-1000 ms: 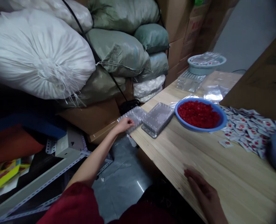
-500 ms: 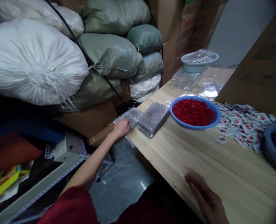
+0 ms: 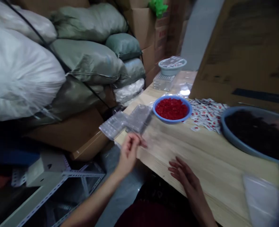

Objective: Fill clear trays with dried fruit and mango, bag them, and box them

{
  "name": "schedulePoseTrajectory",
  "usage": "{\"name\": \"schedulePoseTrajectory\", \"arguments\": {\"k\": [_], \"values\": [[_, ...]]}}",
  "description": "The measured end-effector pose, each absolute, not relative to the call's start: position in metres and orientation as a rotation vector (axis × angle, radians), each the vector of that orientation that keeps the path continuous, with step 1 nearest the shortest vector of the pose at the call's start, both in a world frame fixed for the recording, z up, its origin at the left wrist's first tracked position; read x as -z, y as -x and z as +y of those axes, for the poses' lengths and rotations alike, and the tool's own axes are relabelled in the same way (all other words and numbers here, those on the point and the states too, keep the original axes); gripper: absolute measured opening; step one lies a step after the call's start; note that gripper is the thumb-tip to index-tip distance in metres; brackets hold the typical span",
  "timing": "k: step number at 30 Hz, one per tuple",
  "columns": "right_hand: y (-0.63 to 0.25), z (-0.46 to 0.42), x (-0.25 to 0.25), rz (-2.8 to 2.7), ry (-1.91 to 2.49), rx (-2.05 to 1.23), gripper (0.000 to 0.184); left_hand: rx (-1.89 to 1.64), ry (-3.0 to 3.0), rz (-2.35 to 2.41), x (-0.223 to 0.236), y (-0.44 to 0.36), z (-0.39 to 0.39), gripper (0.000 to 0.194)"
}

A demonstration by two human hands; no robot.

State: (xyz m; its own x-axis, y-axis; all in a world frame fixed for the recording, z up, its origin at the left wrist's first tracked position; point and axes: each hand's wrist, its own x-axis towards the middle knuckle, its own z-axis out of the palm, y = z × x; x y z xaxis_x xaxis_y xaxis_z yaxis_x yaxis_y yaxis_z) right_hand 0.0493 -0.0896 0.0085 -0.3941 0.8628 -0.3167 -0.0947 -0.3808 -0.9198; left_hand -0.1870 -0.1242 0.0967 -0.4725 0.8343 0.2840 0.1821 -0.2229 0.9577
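Note:
My left hand (image 3: 130, 153) is over the table's near edge, its fingers curled together in a pinch. A faint, smeared patch shows by its fingertips, but I cannot make out what it is. Just beyond it are a stack of clear plastic trays (image 3: 140, 116) and another clear ridged tray (image 3: 114, 124) that juts past the table edge. My right hand (image 3: 186, 178) hovers over the bare wood of the table (image 3: 201, 151), fingers apart and nothing in them. Both hands are somewhat blurred.
A blue bowl (image 3: 155, 114) holds red pieces. Beside it lies a heap of small white packets (image 3: 207, 112). A large blue basin (image 3: 226, 129) of dark material stands right, near clear plastic (image 3: 262, 195). Full sacks (image 3: 87, 58) and a cardboard box (image 3: 224, 69) flank the table.
My left hand has drawn back from the clear tray toward me and to the right. My right hand has moved up and left, its fingers more spread. The view has turned right.

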Motion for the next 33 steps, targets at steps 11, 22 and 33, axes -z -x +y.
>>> {"name": "schedulePoseTrajectory", "arguments": {"k": [11,22,33], "values": [[-0.163,-0.053,0.033,-0.873,1.475,-1.299,0.081,-0.62,-1.51,1.244,-0.048,0.154,-0.042,0.033],[-0.221,-0.044,0.003,-1.427,1.656,-0.85,0.036,-0.008,-1.978,2.065,-0.05,0.168,0.198,0.01],[-0.269,0.211,-0.036,-1.902,2.278,-0.273,0.021,-0.928,-1.854,1.921,-0.008,0.207,0.197,0.03]]}}
